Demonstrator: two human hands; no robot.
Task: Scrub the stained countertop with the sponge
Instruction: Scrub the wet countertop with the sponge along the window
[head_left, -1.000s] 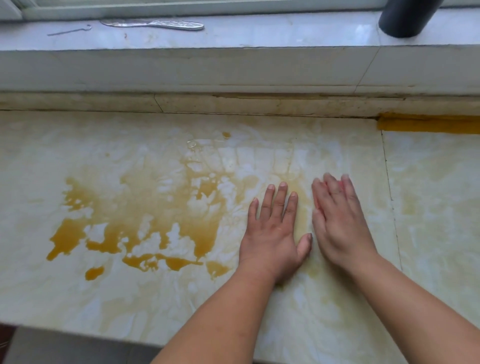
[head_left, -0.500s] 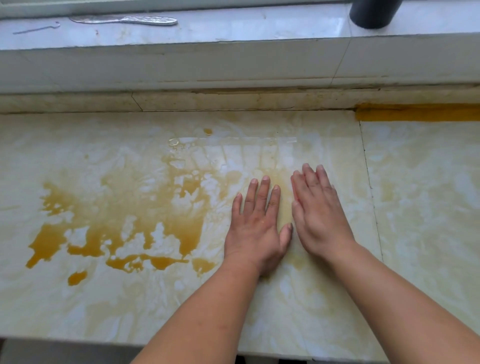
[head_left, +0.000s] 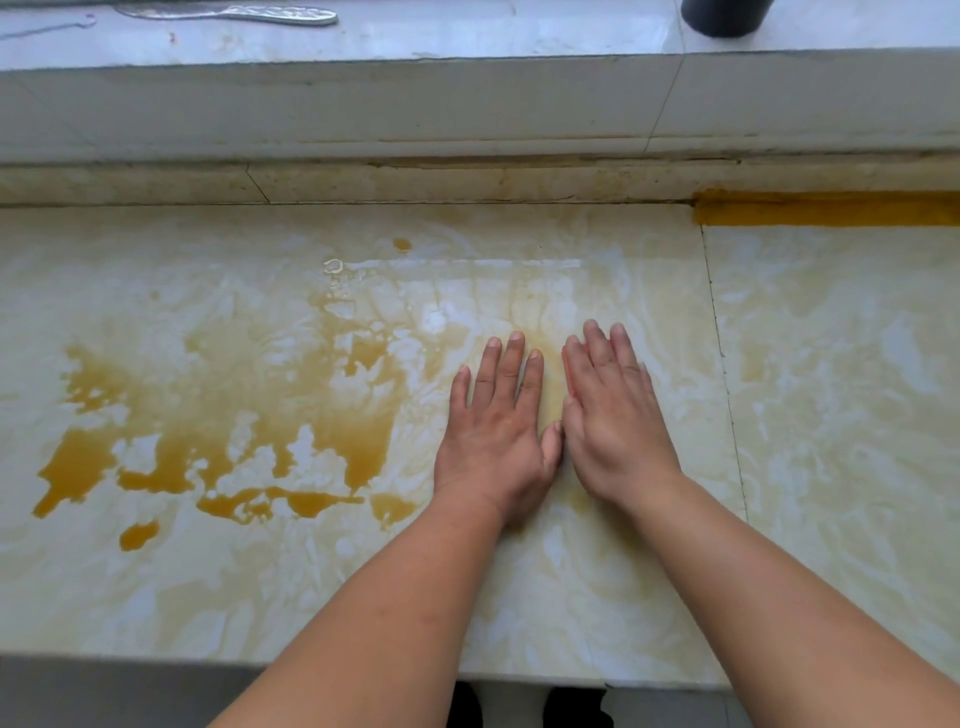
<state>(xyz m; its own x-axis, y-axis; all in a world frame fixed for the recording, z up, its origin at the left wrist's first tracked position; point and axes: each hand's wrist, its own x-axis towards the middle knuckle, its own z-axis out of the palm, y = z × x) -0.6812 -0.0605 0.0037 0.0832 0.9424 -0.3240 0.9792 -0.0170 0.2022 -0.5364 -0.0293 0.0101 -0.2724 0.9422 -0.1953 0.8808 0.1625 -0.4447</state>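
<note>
Countertop (head_left: 831, 415) is lying wide under me, and the yellow-brown stain (head_left: 234, 415) is spreading over its left half. I am resting my left hand (head_left: 496, 441) and right hand (head_left: 613, 421) flat on it, side by side, fingers straight, grasping nothing, just right of the stain. I am not seeing any sponge in view, so I judge scrubbing is not started; fetching it is coming next.
</note>
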